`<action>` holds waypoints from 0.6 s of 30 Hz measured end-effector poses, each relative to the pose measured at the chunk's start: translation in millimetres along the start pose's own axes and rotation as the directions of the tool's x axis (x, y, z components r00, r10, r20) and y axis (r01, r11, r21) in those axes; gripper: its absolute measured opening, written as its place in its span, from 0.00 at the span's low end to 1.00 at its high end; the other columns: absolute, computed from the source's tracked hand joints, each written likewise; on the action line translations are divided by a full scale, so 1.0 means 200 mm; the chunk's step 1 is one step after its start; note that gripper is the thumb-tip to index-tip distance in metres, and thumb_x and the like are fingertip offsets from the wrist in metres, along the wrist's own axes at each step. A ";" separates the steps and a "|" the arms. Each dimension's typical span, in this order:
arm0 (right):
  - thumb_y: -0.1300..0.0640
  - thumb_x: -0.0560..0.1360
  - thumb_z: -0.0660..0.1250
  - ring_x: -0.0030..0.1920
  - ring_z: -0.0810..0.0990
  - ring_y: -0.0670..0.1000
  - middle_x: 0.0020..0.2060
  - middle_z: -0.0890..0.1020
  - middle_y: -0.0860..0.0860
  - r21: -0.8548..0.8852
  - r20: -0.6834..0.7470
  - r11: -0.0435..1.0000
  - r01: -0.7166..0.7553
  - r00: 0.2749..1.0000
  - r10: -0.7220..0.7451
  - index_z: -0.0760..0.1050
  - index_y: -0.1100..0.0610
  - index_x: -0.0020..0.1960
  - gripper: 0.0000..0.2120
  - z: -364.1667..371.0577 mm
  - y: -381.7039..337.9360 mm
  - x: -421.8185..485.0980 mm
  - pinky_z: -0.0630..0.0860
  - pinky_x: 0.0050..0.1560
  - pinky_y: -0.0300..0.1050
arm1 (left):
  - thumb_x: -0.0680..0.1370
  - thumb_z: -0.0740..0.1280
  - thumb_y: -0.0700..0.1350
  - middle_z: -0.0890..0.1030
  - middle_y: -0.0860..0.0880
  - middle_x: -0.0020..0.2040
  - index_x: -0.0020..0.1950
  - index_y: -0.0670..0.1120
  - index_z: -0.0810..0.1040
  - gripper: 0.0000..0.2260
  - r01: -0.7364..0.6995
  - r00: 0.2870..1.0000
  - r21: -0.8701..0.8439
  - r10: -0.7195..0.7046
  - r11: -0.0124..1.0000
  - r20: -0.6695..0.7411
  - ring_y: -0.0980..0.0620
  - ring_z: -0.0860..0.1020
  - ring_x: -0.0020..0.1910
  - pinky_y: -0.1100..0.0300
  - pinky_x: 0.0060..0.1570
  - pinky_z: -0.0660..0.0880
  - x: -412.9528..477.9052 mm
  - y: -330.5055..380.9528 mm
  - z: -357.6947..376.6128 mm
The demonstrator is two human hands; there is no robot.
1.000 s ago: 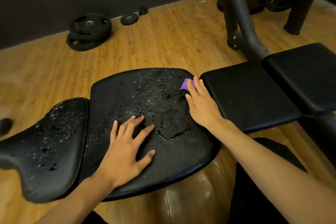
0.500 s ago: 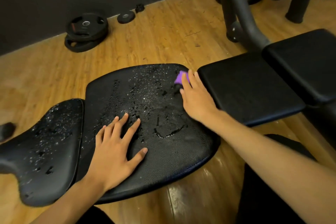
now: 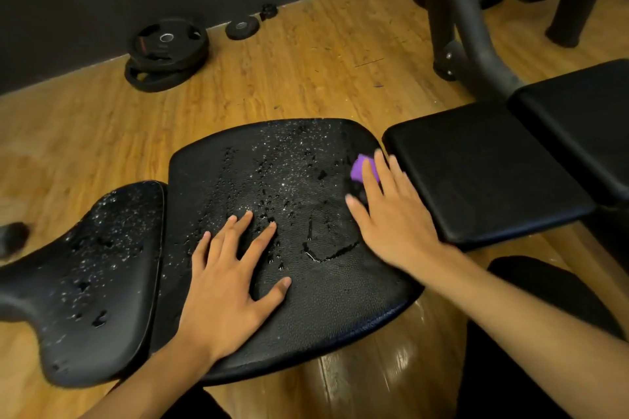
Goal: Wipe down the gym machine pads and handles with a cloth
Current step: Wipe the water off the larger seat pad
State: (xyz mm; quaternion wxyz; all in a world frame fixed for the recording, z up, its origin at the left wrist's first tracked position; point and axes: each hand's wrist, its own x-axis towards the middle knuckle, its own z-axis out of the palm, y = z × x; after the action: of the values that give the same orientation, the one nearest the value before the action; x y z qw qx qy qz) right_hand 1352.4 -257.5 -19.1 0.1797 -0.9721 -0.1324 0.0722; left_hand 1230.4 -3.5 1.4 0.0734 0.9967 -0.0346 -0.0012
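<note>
A wide black bench pad (image 3: 299,173) lies in front of me, speckled with water droplets and a wet streak near its middle. My right hand (image 3: 391,214) lies flat on the pad's right edge, fingers straight, pressing a small purple cloth (image 3: 359,168) of which only a corner shows past the fingertips. My left hand (image 3: 231,269) rests flat on the pad's near left part with fingers spread. A narrower black pad (image 3: 98,269), also wet, adjoins on the left. Two dry black pads (image 3: 483,167) (image 3: 585,119) continue to the right.
The machine's dark metal frame (image 3: 452,20) rises behind the right pads. Black weight plates (image 3: 166,51) are stacked on the wooden floor by the dark wall, with a smaller plate (image 3: 241,29) beside them. My dark-clothed leg (image 3: 544,296) shows at lower right.
My right hand with the purple cloth has stayed at the pad's right edge, shifting slightly. My left hand slid a little left along the pad and stays flat. The camera tilted.
</note>
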 end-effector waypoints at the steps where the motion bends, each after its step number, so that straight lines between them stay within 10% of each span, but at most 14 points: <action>1: 0.35 0.83 0.40 0.82 0.35 0.55 0.82 0.35 0.53 -0.011 -0.028 1.000 0.008 1.000 -0.008 0.39 0.54 0.84 0.36 0.00 -0.01 0.14 0.41 0.82 0.54 | 0.77 0.57 0.71 0.61 0.49 0.82 0.82 0.59 0.64 0.35 -0.001 1.000 -0.005 0.001 1.000 -0.002 0.48 0.55 0.83 0.42 0.81 0.49 0.00 0.00 0.00; 7: 0.32 0.83 0.39 0.82 0.37 0.54 0.83 0.39 0.49 -0.008 -0.012 0.999 0.037 0.999 -0.037 0.41 0.47 0.84 0.34 -0.05 -0.05 0.56 0.43 0.82 0.56 | 0.77 0.56 0.71 0.61 0.49 0.82 0.81 0.59 0.65 0.35 0.006 1.000 -0.027 -0.006 1.000 -0.004 0.48 0.54 0.83 0.43 0.81 0.47 0.01 0.00 0.00; 13: 0.40 0.84 0.42 0.83 0.50 0.56 0.82 0.56 0.52 0.047 -0.078 0.994 0.099 0.992 -0.095 0.56 0.55 0.83 0.32 0.00 0.05 -0.04 0.53 0.81 0.51 | 0.77 0.56 0.71 0.64 0.48 0.81 0.81 0.58 0.66 0.34 -0.010 1.000 -0.023 0.009 1.000 -0.024 0.46 0.58 0.82 0.38 0.80 0.52 0.01 -0.01 0.01; 18: 0.45 0.86 0.49 0.83 0.40 0.53 0.84 0.45 0.49 0.065 -0.015 0.997 0.033 0.999 -0.032 0.48 0.51 0.84 0.29 0.01 0.04 -0.15 0.41 0.79 0.43 | 0.77 0.56 0.71 0.65 0.47 0.80 0.80 0.57 0.67 0.35 -0.012 0.999 -0.007 0.012 1.000 -0.033 0.45 0.59 0.82 0.35 0.79 0.53 0.01 -0.01 0.02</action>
State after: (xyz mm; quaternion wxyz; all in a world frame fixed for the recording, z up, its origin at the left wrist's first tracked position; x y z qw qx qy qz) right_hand 1325.5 -273.0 -21.8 0.2135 -0.9639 -0.1445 0.0668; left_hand 1233.3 -1.6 -2.9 0.0777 0.9961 -0.0393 0.0158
